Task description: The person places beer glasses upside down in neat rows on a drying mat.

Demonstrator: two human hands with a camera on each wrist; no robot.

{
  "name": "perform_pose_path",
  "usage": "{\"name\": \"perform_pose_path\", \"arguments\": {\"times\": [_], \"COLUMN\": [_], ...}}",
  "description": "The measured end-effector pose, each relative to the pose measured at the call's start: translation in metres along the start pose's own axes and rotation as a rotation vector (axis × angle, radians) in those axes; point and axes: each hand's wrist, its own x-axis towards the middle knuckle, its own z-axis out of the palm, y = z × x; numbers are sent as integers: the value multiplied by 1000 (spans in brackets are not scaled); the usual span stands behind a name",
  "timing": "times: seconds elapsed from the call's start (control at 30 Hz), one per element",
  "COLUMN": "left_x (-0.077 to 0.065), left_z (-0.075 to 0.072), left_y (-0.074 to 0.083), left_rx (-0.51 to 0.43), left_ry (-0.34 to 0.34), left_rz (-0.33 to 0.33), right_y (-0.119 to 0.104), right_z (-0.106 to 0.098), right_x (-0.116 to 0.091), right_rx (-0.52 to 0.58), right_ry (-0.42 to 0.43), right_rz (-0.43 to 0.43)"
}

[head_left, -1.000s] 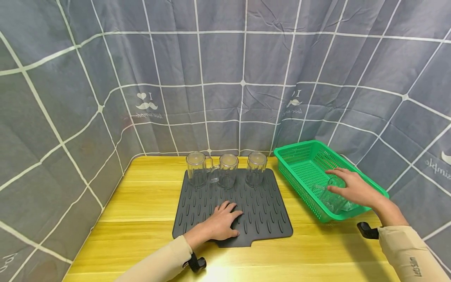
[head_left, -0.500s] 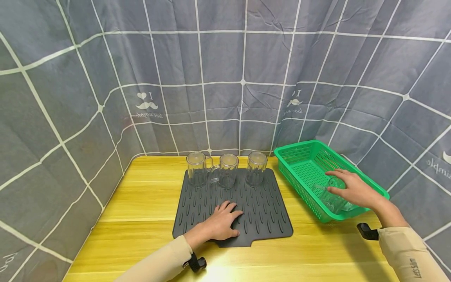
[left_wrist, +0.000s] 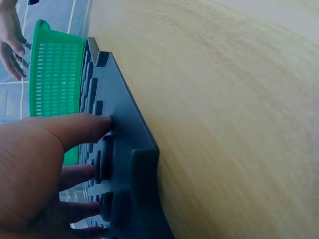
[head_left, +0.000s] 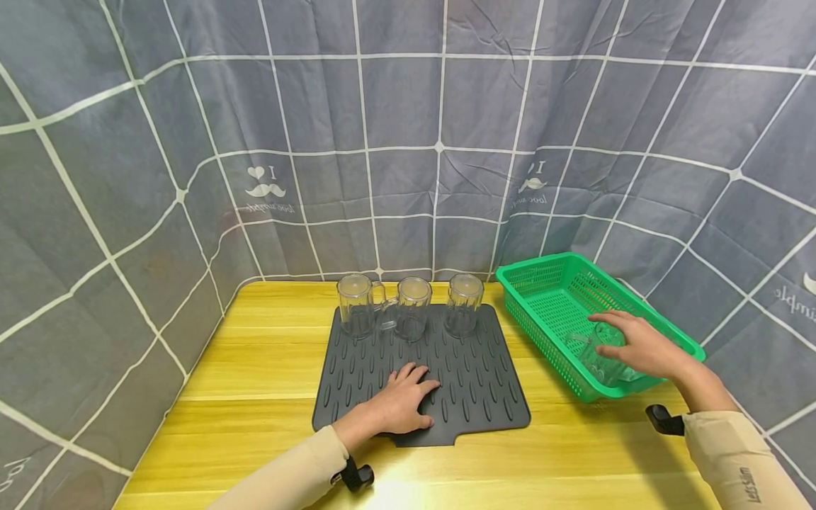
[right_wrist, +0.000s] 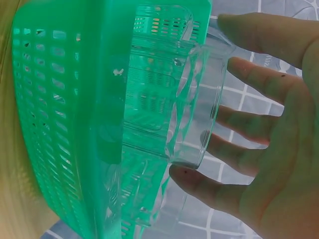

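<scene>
In the head view my left hand (head_left: 401,404) rests with spread fingers on the front part of a dark ribbed drying mat (head_left: 487,397). In the left wrist view its thumb (left_wrist: 94,127) touches the mat near the edge. Three clear glass mugs, the left (head_left: 357,304), middle (head_left: 413,308) and right (head_left: 463,304), stand along the mat's back edge. My right hand (head_left: 644,346) is over the green basket (head_left: 542,340), its fingers spread about the end of a glass mug (right_wrist: 199,104). Whether every fingertip touches the glass cannot be told. More glass (right_wrist: 149,209) lies beside that mug.
The wooden table (head_left: 255,397) carries the mat in the middle and the basket at the right. A grey curtain (head_left: 401,106) with white lines hangs behind and along both sides. The basket's raised rim (head_left: 529,320) stands between the right hand and the mat.
My right hand has lowered slightly over the mug in the basket, its fingers and thumb a little lower. The left hand and the mugs on the mat have stayed put.
</scene>
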Motion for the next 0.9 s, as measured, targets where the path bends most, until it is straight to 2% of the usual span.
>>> {"name": "perform_pose_path", "arguments": {"times": [0.5,0.9], "left_x": [0,0], "left_z": [-3,-2], "left_y": [2,2], "left_rx": [-13,-3], "left_ry": [-5,-2], "left_rz": [-11,-18], "right_y": [6,9], "right_z": [0,2], "right_x": [-1,-1], "right_rx": [40,39], "right_ry": [-61,-43], "right_rz": [3,7]}}
